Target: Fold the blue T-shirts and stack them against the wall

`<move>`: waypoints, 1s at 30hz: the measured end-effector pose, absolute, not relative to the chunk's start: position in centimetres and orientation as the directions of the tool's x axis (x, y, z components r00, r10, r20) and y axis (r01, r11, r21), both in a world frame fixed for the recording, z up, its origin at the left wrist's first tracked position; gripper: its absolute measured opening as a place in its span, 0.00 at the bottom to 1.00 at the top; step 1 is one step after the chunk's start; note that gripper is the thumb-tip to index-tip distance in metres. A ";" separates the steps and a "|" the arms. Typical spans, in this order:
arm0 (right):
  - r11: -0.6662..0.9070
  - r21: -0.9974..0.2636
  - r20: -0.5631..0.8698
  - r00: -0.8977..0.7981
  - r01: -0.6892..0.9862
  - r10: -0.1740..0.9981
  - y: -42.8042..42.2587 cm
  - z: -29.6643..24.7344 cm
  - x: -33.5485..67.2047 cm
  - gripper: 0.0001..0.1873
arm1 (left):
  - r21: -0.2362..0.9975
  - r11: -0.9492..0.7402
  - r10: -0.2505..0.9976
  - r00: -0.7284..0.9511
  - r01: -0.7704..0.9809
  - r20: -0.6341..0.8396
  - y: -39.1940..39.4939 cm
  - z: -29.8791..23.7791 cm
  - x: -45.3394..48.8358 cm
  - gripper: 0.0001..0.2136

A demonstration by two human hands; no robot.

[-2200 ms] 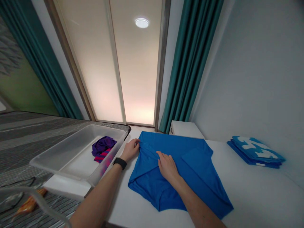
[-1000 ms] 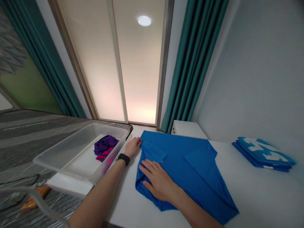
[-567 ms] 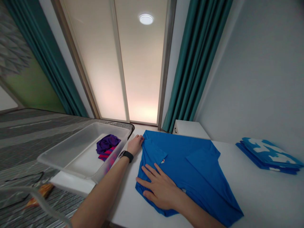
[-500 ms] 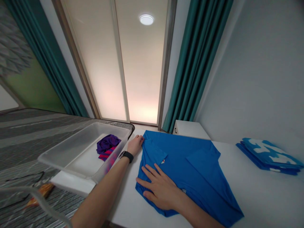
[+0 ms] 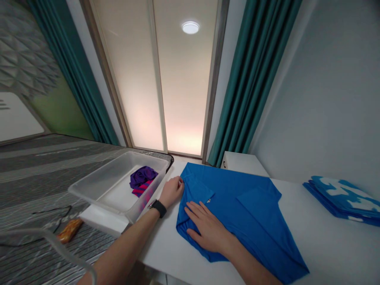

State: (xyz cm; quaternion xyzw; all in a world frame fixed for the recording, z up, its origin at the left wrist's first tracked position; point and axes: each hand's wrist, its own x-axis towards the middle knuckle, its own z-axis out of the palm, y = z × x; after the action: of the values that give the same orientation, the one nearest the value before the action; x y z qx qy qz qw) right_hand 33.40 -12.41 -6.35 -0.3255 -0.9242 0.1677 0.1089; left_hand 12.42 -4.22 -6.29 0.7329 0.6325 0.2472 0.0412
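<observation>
A blue T-shirt (image 5: pixel 234 206) lies on the white table with its near left side folded inward, and one sleeve lies across its body. At the shirt's left edge is my left hand (image 5: pixel 172 192), wearing a black watch, its fingers closed on the fabric. Flat on the near left part of the shirt rests my right hand (image 5: pixel 208 229), fingers stretched out and gripping nothing. A small white logo shows just beyond its fingertips.
Left of the shirt stands a clear plastic bin (image 5: pixel 103 184) holding a purple garment (image 5: pixel 143 176) and a red-striped one (image 5: pixel 142 188). Folded blue-and-white clothes (image 5: pixel 344 200) lie on the table (image 5: pixel 323 245) at right. Behind is a white cabinet (image 5: pixel 245 163); a bed (image 5: pixel 26 170) is at left.
My left hand has slid a little nearer along the shirt's left edge. My right hand has shifted slightly away from me, its fingers less spread. The view has swung a little left.
</observation>
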 end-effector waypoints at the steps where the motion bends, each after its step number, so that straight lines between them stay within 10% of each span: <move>1: 0.722 -0.375 0.085 -0.754 0.582 0.652 -12.4 -6.4 33.4 0.34 | 0.370 -0.202 0.951 0.090 0.907 0.297 -5.3 -6.1 12.6 0.06; 20: 0.745 -0.334 0.067 -0.773 0.578 0.630 -15.2 -5.8 34.7 0.32 | 0.317 -0.281 0.959 0.280 0.906 0.053 -15.9 -4.8 11.4 0.04; 30: 0.708 -0.315 0.130 -0.710 0.632 0.692 -15.8 -5.1 36.8 0.26 | 0.230 -0.615 0.785 0.558 0.754 0.269 -17.5 -3.8 13.3 0.15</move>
State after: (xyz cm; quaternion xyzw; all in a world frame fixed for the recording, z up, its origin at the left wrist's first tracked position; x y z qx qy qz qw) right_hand 36.82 -15.85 -5.11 -0.3612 -0.9162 0.1246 0.1203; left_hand 13.34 -17.45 -3.85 0.8816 0.4364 0.1746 0.0440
